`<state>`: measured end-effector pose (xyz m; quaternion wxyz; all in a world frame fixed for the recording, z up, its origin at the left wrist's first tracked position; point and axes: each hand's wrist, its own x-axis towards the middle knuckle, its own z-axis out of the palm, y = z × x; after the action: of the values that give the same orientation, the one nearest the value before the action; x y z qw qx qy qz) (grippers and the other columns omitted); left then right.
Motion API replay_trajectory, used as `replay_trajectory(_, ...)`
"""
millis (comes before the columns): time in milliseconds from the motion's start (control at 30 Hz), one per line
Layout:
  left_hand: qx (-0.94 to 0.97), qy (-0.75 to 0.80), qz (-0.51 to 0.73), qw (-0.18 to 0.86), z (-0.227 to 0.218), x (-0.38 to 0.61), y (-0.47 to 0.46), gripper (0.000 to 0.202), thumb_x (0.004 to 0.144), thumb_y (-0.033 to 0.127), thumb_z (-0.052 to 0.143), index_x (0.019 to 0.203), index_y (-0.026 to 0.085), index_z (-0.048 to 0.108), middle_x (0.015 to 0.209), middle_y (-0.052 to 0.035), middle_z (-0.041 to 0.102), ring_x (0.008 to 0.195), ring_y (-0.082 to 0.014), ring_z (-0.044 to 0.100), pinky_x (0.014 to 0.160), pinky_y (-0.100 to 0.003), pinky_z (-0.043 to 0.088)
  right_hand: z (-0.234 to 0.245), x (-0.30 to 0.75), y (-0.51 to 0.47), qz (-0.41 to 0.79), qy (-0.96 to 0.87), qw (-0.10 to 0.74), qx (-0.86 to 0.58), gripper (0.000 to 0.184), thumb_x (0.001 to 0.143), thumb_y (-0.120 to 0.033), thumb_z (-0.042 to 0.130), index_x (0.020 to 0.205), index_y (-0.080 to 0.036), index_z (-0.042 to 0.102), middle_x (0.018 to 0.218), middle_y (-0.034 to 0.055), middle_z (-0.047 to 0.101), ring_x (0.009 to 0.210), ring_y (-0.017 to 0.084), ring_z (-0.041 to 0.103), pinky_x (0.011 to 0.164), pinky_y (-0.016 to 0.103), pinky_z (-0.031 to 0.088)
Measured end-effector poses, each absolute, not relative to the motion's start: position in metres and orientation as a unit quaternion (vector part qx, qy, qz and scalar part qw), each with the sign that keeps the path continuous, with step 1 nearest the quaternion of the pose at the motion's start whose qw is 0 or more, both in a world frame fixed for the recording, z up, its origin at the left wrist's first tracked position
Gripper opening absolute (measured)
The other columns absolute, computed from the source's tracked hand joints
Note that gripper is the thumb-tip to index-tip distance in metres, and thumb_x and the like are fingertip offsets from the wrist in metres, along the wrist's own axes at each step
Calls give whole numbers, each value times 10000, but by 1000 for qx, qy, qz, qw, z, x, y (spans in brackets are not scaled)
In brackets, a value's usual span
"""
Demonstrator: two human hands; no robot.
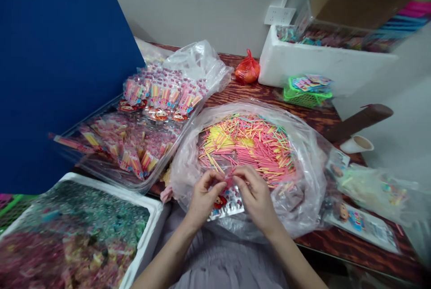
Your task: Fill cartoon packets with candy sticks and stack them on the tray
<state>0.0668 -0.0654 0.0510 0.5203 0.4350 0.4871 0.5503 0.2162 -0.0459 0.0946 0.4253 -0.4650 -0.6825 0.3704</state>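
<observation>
Between my two hands is a small clear packet with a red cartoon figure and white printing. My left hand pinches its upper edge from the left, fingers closed. From the right, my right hand grips the same edge, thumb and forefinger together. Something pink shows at the packet's top between the fingertips; its detail is blurred. Just beyond my hands, a large clear plastic bag lies open, full of thin pink, yellow and green sticks.
On the left, a clear tray holds filled stick packets. Nearer stands a white foam box of wrapped pieces. Behind are a red bag and green basket; at right, a paper cup and printed packets.
</observation>
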Motion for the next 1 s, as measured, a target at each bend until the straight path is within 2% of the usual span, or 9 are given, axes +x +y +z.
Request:
replay_trajectory(100,427,483,547,534,52,65,-64,125,809,269,669,830,173,592,781,2,587,717,-123,546,682,-224,450,97,214,-44,374,-651,458,-476,187,921,-242,532,1101,-263,580,1047,56,610,963,210,579,825,342,469)
replay_trajectory(267,415,467,560,544,57,63,-62,106,800,236,680,810,169,599,766,13,598,715,-111,552,676,-210,441,100,209,-45,373,-701,428,-431,115,920,-205,528,909,-253,633,1006,41,614,991,208,576,854,340,453)
replay_trajectory(400,386,459,576,556,56,62,-56,129,793,239,697,830,170,594,768,24,592,693,-97,541,650,-197,433,101,208,-40,376,-664,457,-457,181,907,-214,551,1074,-264,600,1015,37,616,941,198,584,822,319,463)
replay_trajectory(567,374,445,576,574,58,60,-45,146,778,245,707,808,167,587,744,33,574,673,-90,521,642,-194,422,106,209,-27,402,-699,402,-434,99,913,-203,533,932,-238,624,946,35,623,923,197,592,795,300,462)
replay_trajectory(867,346,437,568,606,60,59,-31,203,745,258,744,795,161,572,702,43,558,636,-80,490,610,-185,386,100,206,-22,389,-656,454,-461,234,905,-206,554,1131,-266,555,1028,32,610,904,177,595,788,292,477)
replay_trajectory(1000,348,428,575,604,60,59,-28,191,746,245,750,792,162,584,716,39,564,655,-81,499,627,-184,394,106,205,-19,358,-700,425,-448,164,938,-185,496,1063,-244,584,1016,39,581,939,179,568,809,299,453)
